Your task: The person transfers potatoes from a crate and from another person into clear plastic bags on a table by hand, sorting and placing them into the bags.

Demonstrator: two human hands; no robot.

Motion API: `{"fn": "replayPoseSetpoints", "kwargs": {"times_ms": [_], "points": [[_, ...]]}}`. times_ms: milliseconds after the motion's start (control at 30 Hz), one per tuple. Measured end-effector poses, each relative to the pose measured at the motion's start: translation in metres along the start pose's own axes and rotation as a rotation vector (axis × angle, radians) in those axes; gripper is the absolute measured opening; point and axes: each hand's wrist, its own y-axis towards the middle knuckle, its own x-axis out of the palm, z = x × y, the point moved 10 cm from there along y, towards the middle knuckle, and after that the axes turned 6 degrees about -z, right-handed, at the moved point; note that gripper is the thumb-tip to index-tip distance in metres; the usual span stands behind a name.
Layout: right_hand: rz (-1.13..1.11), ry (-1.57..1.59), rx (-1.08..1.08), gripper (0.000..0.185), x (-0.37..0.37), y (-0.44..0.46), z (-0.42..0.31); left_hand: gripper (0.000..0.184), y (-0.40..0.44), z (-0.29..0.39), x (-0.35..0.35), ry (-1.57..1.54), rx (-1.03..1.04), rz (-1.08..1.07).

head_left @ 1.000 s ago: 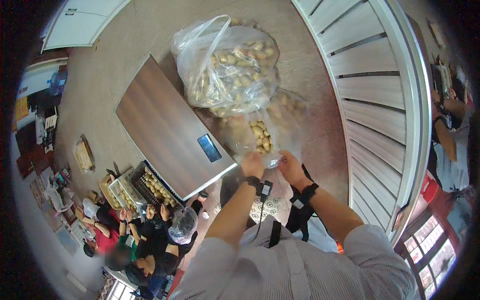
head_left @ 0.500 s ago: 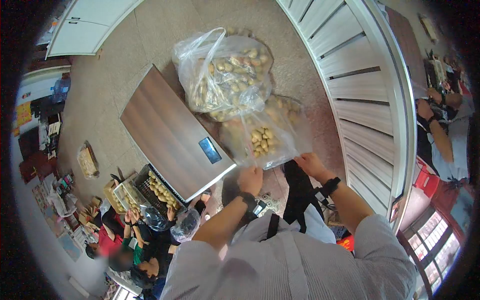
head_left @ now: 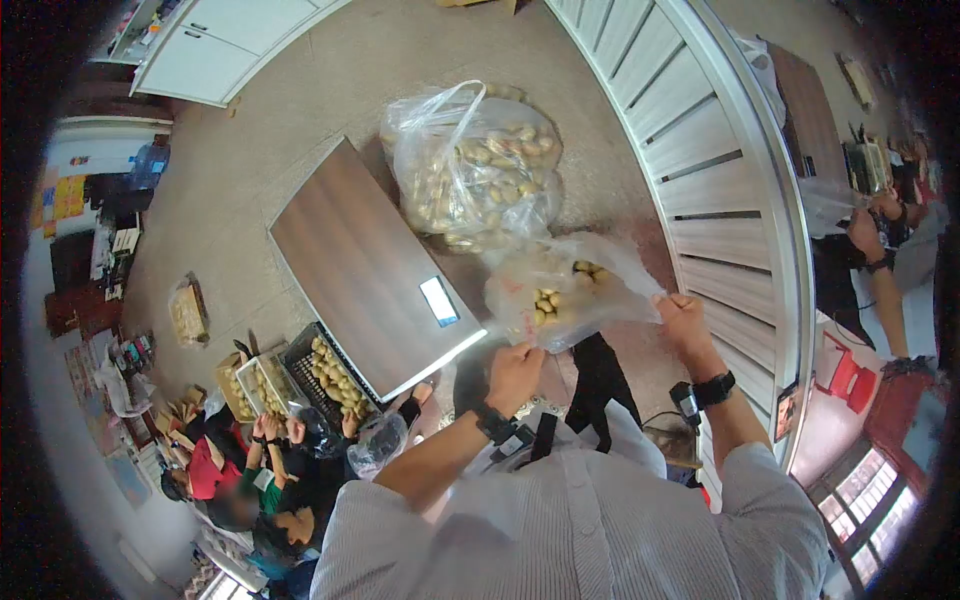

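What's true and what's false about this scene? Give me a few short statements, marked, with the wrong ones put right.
1. The right hand grips the nearer plastic bag. True.
2. The phone lies on the floor. False: it lies on the brown tabletop.
3. The black crate beside the tabletop holds potato-like produce. True.
4. The larger plastic bag hangs in the air. False: it rests on the floor.
5. The camera wearer's shirt is bright red. False: it is pale grey.
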Motion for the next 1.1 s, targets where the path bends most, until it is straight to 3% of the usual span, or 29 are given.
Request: {"fn": "replayPoseSetpoints", "kwargs": {"times_ms": [100,300,400,467,500,633,733,833,900,967,1100], "points": [[0.08,-0.085,-0.023,0.037,-0.015,-0.007,-0.024,0.028,-0.019,0.011,-0.004,-0.137,0.031,-0.05],[0.123,-0.141,-0.212,0.038,-0.02,-0.051,-0.109,0.03,-0.064,0.061,-0.041,-0.021,0.136,-0.159],[0.069,-0.061,-0.281,0.037,-0.003,-0.077,-0.163,0.031,-0.094,0.078,-0.067,-0.168,0.167,-0.2],[0.117,-0.051,-0.35,0.037,0.009,-0.104,-0.207,0.036,-0.12,0.089,-0.079,-0.256,0.229,-0.341],[0.176,-0.038,-0.406,0.038,0.018,-0.121,-0.229,0.036,-0.132,0.092,-0.097,-0.265,0.234,-0.304],[0.017,-0.062,-0.573,0.04,0.068,-0.173,-0.304,0.035,-0.197,0.108,-0.157,-0.32,0.367,-0.288],[-0.107,-0.031,-0.692,0.041,0.124,-0.212,-0.352,0.029,-0.259,0.122,-0.21,-0.2,0.65,-0.158],[-0.208,0.008,-0.798,0.041,0.186,-0.253,-0.394,0.029,-0.31,0.109,-0.248,-0.284,0.656,-0.152],[-0.307,0.038,-0.867,0.042,0.232,-0.278,-0.416,0.027,-0.333,0.093,-0.273,-0.195,0.767,-0.054],[-0.317,0.019,-0.881,0.041,0.268,-0.292,-0.432,0.022,-0.353,0.082,-0.285,-0.225,0.829,-0.126],[-0.317,-0.113,-0.901,0.039,0.325,-0.289,-0.454,0.02,-0.365,0.053,-0.31,-0.223,0.821,-0.037]]}}
